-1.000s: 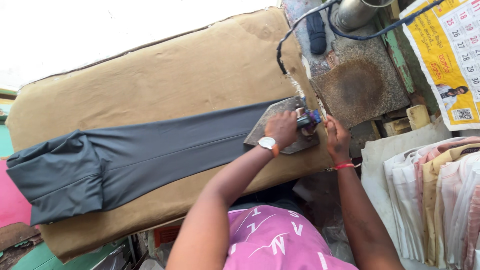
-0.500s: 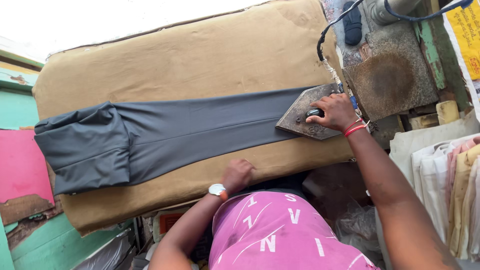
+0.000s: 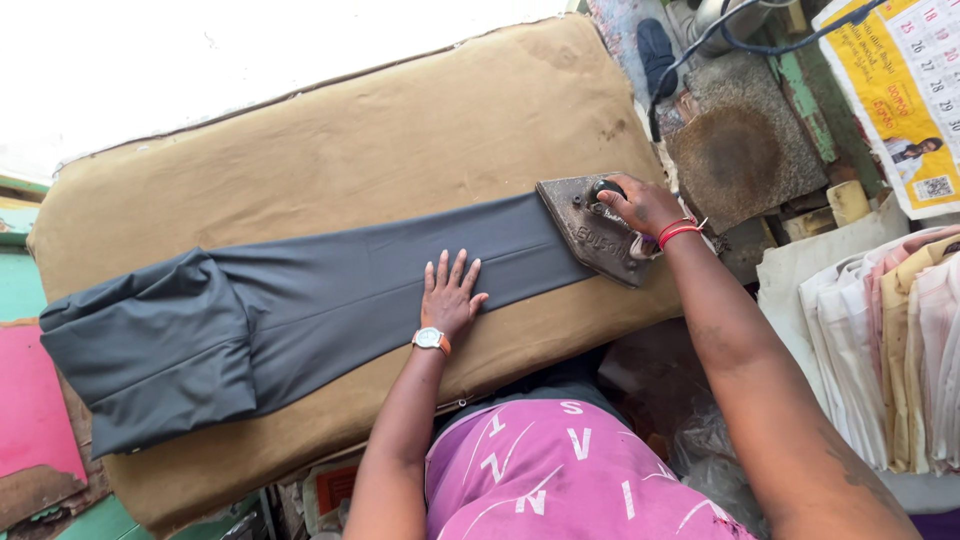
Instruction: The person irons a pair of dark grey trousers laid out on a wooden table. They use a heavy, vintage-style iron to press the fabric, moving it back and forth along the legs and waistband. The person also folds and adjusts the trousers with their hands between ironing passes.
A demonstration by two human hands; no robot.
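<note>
— What's the surface here?

— A padded pressing table [image 3: 330, 130] covered in tan cloth, running left to right under the camera. Dark grey trousers [image 3: 330, 300] lie along it, long axis the same way as the table, with the folded waist end bunched at the far left.

— Start with what's closest to the person.

— The left hand [image 3: 450, 295]. It lies flat on the trouser leg, palm down, fingers spread wide and pointing away from the body. It grips nothing, only presses the cloth. A wristwatch [image 3: 431, 340] sits just behind it.

— And the other hand?

— The right hand [image 3: 640, 205] is farther out and to the right, closed around the dark handle of a heavy metal iron [image 3: 592, 228]. A red band [image 3: 678, 232] circles that wrist.

— How does the iron lie from the flat hand?

— To its right and slightly beyond, near but not touching. Its pointed nose faces left, toward that hand, resting on the hem end of the leg. The cloth between the two hands lies smooth.

— Beyond the iron?

— A scorched, rust-brown resting plate [image 3: 740, 155] past the right hand, a black cord [image 3: 760, 45] above it, and a stack of folded pale shirts [image 3: 900, 340] off to the right.
</note>
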